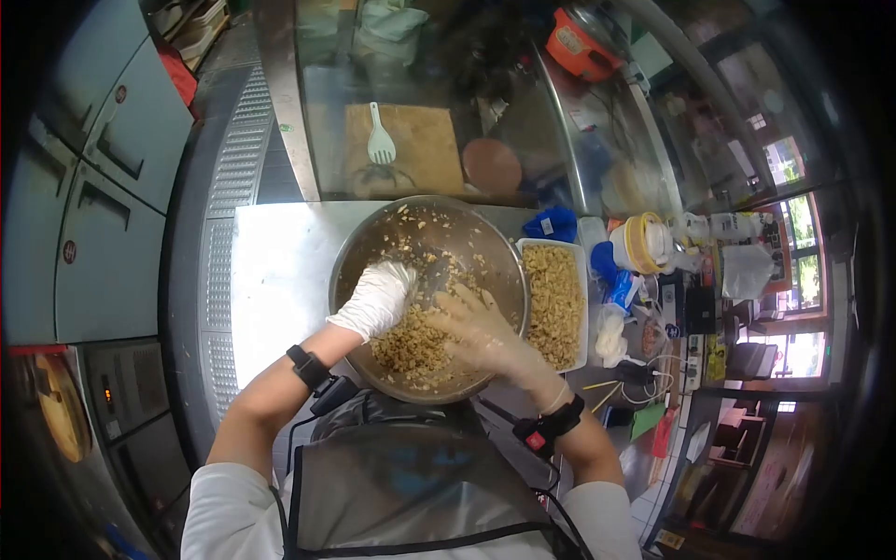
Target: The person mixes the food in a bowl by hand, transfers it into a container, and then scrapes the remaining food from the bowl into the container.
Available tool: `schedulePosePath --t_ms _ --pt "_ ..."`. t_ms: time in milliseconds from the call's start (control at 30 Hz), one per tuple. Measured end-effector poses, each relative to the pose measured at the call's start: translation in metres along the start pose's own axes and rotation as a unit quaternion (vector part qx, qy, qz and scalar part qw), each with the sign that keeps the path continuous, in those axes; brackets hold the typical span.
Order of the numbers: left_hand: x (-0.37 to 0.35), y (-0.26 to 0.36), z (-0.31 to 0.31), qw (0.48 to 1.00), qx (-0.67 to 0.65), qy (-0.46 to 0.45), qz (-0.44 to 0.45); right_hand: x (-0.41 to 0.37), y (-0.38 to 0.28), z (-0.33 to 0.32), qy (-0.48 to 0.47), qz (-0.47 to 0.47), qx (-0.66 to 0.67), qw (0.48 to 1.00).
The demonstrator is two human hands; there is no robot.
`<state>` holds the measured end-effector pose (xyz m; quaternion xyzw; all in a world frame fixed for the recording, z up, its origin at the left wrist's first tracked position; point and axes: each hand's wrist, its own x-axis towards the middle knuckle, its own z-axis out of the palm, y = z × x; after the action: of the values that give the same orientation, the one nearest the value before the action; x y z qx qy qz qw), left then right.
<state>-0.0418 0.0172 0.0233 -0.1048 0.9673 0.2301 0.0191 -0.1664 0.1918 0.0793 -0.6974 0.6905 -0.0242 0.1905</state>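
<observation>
A large steel mixing bowl (359, 245) sits on the steel counter and holds a brown crumbly food mixture (411, 343). My left hand (381, 297), in a white glove, is pressed down into the mixture at the bowl's left side. My right hand (481, 322), in a clear plastic glove, rests on the mixture with fingers spread, near the bowl's middle. Both wrists carry black straps. Whether either hand grips any of the mixture is hidden.
A white rectangular tray (581, 308) full of the same mixture stands right of the bowl. Containers, a yellow-lidded jar (644, 245) and blue packets crowd the right side. A cutting board with a white spatula (379, 138) lies behind glass. Bare steel counter (275, 280) spreads left.
</observation>
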Motion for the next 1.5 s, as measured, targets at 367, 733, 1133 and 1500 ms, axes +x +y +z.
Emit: schedulePosePath --t_ms 367,733,1133,1500 --pt "0.003 0.064 -0.012 0.907 -0.279 0.181 0.259 0.021 0.047 0.093 0.050 -0.003 0.862 0.504" --pt "-0.001 0.047 -0.037 0.927 -0.203 0.240 0.204 0.016 0.014 0.039 -0.012 0.257 0.774 0.578" --pt "-0.003 0.002 0.004 0.996 0.055 -0.015 0.062 0.019 0.020 0.011 0.009 0.240 0.831 0.502" --pt "0.004 0.042 0.015 0.920 -0.217 0.100 0.312 0.009 -0.027 -0.026 0.108 0.046 0.755 0.645"
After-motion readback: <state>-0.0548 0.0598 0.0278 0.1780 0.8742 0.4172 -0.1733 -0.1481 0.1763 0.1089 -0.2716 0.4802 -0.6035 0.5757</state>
